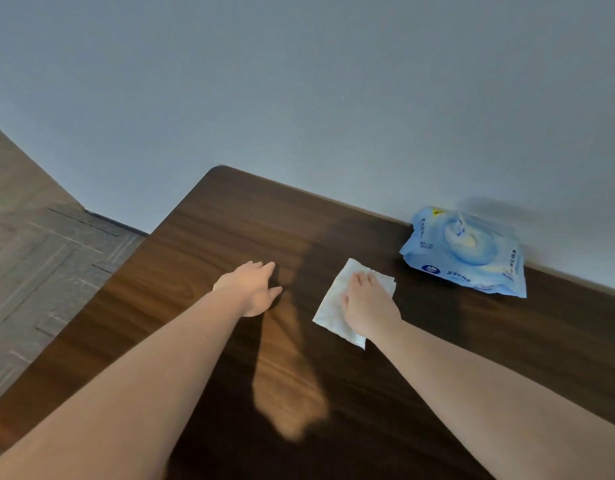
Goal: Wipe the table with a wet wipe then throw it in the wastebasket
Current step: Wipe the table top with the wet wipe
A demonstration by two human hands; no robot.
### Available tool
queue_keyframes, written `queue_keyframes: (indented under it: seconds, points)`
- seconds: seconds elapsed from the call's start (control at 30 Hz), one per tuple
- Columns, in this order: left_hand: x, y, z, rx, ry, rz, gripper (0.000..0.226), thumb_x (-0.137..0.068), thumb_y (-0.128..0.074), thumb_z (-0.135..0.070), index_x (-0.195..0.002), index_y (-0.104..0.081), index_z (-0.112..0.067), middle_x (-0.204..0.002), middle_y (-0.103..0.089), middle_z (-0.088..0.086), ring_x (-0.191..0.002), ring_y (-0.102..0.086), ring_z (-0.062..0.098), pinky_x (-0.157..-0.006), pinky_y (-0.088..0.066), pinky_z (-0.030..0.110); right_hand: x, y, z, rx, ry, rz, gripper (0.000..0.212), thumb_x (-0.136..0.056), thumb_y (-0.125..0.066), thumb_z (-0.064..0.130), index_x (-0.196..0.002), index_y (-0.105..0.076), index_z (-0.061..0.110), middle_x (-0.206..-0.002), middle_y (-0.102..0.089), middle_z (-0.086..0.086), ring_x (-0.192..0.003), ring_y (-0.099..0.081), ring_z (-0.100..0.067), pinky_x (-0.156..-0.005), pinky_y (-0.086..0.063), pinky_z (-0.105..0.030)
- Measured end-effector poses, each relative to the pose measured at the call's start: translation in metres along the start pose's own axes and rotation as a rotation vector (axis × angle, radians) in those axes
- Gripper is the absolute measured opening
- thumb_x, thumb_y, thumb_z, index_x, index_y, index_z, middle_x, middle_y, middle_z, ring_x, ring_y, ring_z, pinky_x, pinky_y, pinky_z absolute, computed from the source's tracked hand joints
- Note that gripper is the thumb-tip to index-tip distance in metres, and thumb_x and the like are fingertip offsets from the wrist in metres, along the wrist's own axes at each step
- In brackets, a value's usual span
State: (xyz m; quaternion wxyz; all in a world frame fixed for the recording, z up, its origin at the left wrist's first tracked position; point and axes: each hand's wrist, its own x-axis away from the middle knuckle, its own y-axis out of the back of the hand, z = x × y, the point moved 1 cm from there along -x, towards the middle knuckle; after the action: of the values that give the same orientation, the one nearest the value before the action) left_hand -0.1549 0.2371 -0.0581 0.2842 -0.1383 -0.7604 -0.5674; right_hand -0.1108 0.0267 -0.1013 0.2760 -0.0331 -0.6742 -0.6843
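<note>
- Right hand [370, 306] pressed flat, palm down, on white wipe [337, 306]; fingers spread over the sheet, nothing pinched — pinning it to the table [202, 341], not gripping.
- Left hand [252, 289] laid open on bare wood w/ fingers together, thumb out, holding nothing; well apart from wipe, prob. bracing.
- Wipe lying mid-table, partly folded, near corner sticking out below the wrist; far edge bunched by the fingertips.
- Blue wipe pack [467, 252] at far edge against the wall [299, 98], just beyond wipe, apart from it; lid looks raised, a sheet poking up.
- Step judged: wiping under way; most of top apparently yet to cover; bin not in view.
- Risks: thin sheet could crumple or roll under palm if pushed against the bunched edge, leaving streaks.
- Stroke toward the wall could knock the pack.
- Dim shadow across centre could hide missed patches.
- W/ bin out of sight, drop-off needs a turn of the head first; flat hold must become a proper grasp or wipe stays behind.
</note>
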Motion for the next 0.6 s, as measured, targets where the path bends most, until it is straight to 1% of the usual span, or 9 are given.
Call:
queue_keyframes:
  seconds: [0.03, 0.07, 0.13, 0.3, 0.37, 0.47, 0.6]
  points:
    - [0.000, -0.002, 0.006, -0.023, 0.012, 0.003, 0.068, -0.097, -0.034, -0.050, -0.151, -0.005, -0.020, -0.160, -0.008, 0.003, -0.146, -0.005, 0.025, -0.116, -0.019, 0.046, -0.001, -0.005, 0.004, -0.008, -0.013, 0.023, 0.059, -0.103, -0.026, 0.035, -0.150, -0.006, 0.005, -0.159, -0.009, -0.015, -0.146, -0.010, -0.028, -0.116, -0.017, -0.040]
    - [-0.001, -0.004, 0.012, -0.049, 0.028, 0.000, 0.072, -0.096, -0.031, -0.054, -0.151, 0.000, -0.019, -0.160, -0.003, 0.004, -0.147, 0.000, 0.025, -0.116, -0.016, 0.046, -0.002, -0.010, 0.009, -0.023, -0.024, 0.042, 0.064, -0.102, -0.022, 0.040, -0.149, 0.002, 0.005, -0.159, 0.000, -0.015, -0.147, -0.002, -0.028, -0.117, -0.009, -0.041]
    - [-0.001, -0.011, 0.021, -0.104, 0.073, -0.018, 0.082, -0.092, -0.027, -0.063, -0.150, 0.008, -0.017, -0.160, 0.006, 0.007, -0.146, 0.006, 0.026, -0.117, -0.010, 0.046, -0.005, -0.017, 0.018, -0.033, -0.031, 0.037, 0.068, -0.101, -0.016, 0.046, -0.148, 0.010, 0.005, -0.159, 0.008, -0.016, -0.146, 0.005, -0.029, -0.117, -0.002, -0.043]
    - [0.001, -0.031, 0.052, -0.207, 0.207, -0.049, 0.110, -0.073, -0.020, -0.086, -0.147, 0.018, -0.014, -0.157, 0.020, 0.010, -0.144, 0.016, 0.029, -0.118, -0.002, 0.047, -0.027, -0.023, 0.053, -0.034, 0.038, 0.021, 0.070, -0.098, -0.008, 0.051, -0.147, 0.015, 0.007, -0.158, 0.017, -0.012, -0.145, 0.016, -0.025, -0.116, 0.009, -0.041]
    - [0.002, -0.041, 0.068, -0.184, 0.242, -0.051, 0.117, -0.065, -0.015, -0.091, -0.146, 0.021, -0.014, -0.156, 0.023, 0.010, -0.144, 0.018, 0.028, -0.118, -0.001, 0.047, -0.038, -0.024, 0.070, -0.023, 0.083, 0.025, 0.070, -0.098, -0.006, 0.053, -0.147, 0.017, 0.008, -0.157, 0.020, -0.011, -0.144, 0.019, -0.024, -0.115, 0.012, -0.040]
    - [0.001, -0.055, 0.081, -0.091, 0.227, -0.101, 0.121, -0.059, -0.011, -0.094, -0.146, 0.023, -0.016, -0.155, 0.026, 0.006, -0.143, 0.022, 0.026, -0.116, 0.005, 0.048, -0.056, -0.022, 0.097, -0.007, 0.157, 0.035, 0.070, -0.097, -0.003, 0.054, -0.146, 0.019, 0.010, -0.156, 0.024, -0.009, -0.143, 0.024, -0.023, -0.113, 0.017, -0.040]
    - [-0.003, -0.061, 0.086, -0.034, 0.198, -0.172, 0.122, -0.060, -0.016, -0.095, -0.146, 0.020, -0.017, -0.156, 0.026, 0.003, -0.143, 0.023, 0.023, -0.114, 0.010, 0.046, -0.081, -0.014, 0.134, 0.007, 0.247, 0.017, 0.070, -0.097, -0.006, 0.054, -0.147, 0.016, 0.011, -0.157, 0.021, -0.010, -0.144, 0.020, -0.024, -0.114, 0.015, -0.040]
